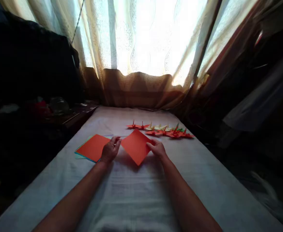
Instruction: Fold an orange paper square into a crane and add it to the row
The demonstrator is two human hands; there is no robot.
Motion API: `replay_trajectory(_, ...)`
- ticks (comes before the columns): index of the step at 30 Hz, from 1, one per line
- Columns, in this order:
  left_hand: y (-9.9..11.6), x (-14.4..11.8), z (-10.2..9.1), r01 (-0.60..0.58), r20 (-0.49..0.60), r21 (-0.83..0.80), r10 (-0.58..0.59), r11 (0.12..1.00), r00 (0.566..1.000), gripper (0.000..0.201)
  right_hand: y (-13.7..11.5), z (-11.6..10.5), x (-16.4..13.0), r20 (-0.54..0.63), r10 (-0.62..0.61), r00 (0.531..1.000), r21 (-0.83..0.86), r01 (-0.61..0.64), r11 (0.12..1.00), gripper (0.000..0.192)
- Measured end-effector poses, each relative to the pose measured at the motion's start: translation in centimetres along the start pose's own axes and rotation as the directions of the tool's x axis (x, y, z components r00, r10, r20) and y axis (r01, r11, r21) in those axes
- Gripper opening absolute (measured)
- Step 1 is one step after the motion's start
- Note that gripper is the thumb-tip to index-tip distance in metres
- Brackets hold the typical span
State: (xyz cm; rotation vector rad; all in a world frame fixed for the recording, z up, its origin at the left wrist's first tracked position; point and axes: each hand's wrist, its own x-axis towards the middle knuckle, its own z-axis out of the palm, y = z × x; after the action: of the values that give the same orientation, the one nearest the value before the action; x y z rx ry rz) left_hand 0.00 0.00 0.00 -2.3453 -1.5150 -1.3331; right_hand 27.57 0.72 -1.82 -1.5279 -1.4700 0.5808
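A square sheet of orange-red origami paper (136, 146) is held up in front of me, turned so that one corner points down toward me. My right hand (157, 148) pinches its right corner, thumb on top. At the left corner, my left hand (110, 149) has its thumb and fingers closed on the paper's tip. Beside and partly behind my left hand lies a stack of coloured paper squares (93, 146), an orange-red one on top with blue and green edges showing below.
Several folded paper cranes (164, 131), mostly red with some pale yellow and green, stand in rows beyond the sheet. A white cloth (136, 199) covers the table. Curtains (141, 83) hang behind it. A dark side table (75, 116) with clutter stands at left.
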Motion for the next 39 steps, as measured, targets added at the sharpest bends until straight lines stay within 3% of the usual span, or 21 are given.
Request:
replay_trajectory(5,-0.4,-2.4,-0.7,-0.055,0.016,-0.002,0.055,0.998,0.998,0.028,1.0,-0.6,-0.5,-0.031,0.013,0.999,-0.011,-0.014,1.000,0.039)
replay_trajectory(11,-1.0,-3.0,-2.0,-0.115,0.051,-0.013,0.115,0.993,0.992,0.026,1.2,-1.4,-1.2,-0.049,-0.013,0.999,-0.024,0.012,1.000,0.047)
replay_trajectory(19,-1.4,-3.2,-2.5,-0.167,0.083,0.028,0.165,0.986,0.983,0.024,0.9,-1.0,-2.0,0.001,-0.046,0.999,-0.265,0.044,0.963,0.047)
replay_trajectory(22,-0.2,-3.2,-1.9,-0.244,0.207,0.012,0.236,0.970,0.950,0.026,0.9,-0.7,-2.1,-0.003,-0.081,0.997,-0.298,0.076,0.951,0.045)
replay_trajectory(24,1.0,-3.0,-1.4,-0.285,0.337,-0.013,0.272,0.959,0.901,0.027,0.8,-0.6,-2.2,0.010,-0.126,0.992,-0.315,0.123,0.941,0.044)
replay_trajectory(29,2.8,-1.5,-0.1,-0.379,0.611,-0.112,0.364,0.919,0.703,0.040,0.8,-0.4,-2.3,0.024,-0.277,0.961,-0.317,0.270,0.909,0.042)
replay_trajectory(31,2.9,-0.8,0.4,-0.370,0.657,-0.126,0.357,0.920,0.664,0.046,1.1,-0.4,-2.1,-0.012,-0.303,0.953,-0.285,0.288,0.914,0.041)
replay_trajectory(34,2.8,-0.3,0.7,-0.349,0.679,-0.115,0.330,0.930,0.656,0.048,1.5,-0.5,-1.9,-0.068,-0.286,0.956,-0.211,0.267,0.940,0.039)
replay_trajectory(39,3.1,-0.9,0.7,-0.338,0.624,-0.077,0.310,0.938,0.717,0.042,2.1,-1.0,-1.8,-0.059,-0.212,0.976,-0.067,0.208,0.976,0.037)
